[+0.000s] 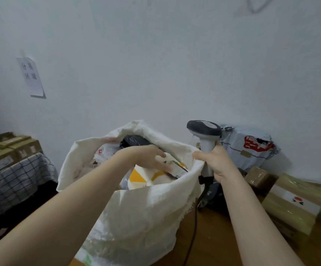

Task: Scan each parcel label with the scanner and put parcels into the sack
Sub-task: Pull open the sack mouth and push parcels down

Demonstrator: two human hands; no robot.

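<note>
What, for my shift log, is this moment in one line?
left hand: open, inside sack | right hand: grips scanner | step: bagging

left arm: stretched forward | left hand: fingers straight, palm down | right hand: grips scanner

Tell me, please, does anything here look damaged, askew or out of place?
Two small things. The paper sign at upper left hangs tilted, its lower edge lifting off. The sack has a frayed, ragged rim beside the scanner cable.
</note>
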